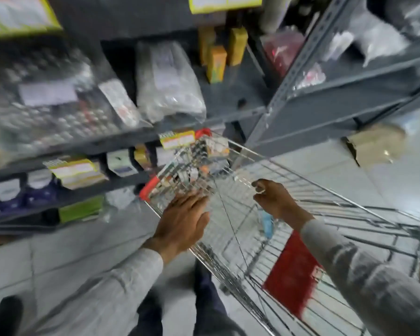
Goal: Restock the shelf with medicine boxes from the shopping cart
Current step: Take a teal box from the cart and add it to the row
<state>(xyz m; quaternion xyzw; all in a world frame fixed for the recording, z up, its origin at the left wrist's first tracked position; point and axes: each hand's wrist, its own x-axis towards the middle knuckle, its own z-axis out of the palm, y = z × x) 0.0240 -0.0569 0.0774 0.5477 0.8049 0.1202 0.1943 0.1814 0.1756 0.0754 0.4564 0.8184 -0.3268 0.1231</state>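
The frame is blurred by motion. A wire shopping cart (pixel 325 197) with red corner caps stands against a grey metal shelf (pixel 121 139). Several small medicine boxes (pixel 204 156) lie heaped in the cart's far end. My left hand (pixel 182 221) reaches over the cart's near rim, fingers spread, holding nothing, just short of the boxes. My right hand (pixel 274 200) hovers inside the cart with thumb and fingers curled apart; nothing shows in it. Both arms wear pale sleeves.
The shelf holds plastic-wrapped blister packs (pixel 54 110), a clear bag (pixel 167 83), yellow boxes (pixel 216 61) and lower rows of boxes (pixel 75 173). A red panel (pixel 291 275) hangs on the cart. A cardboard box (pixel 374 144) lies on the tiled floor at right.
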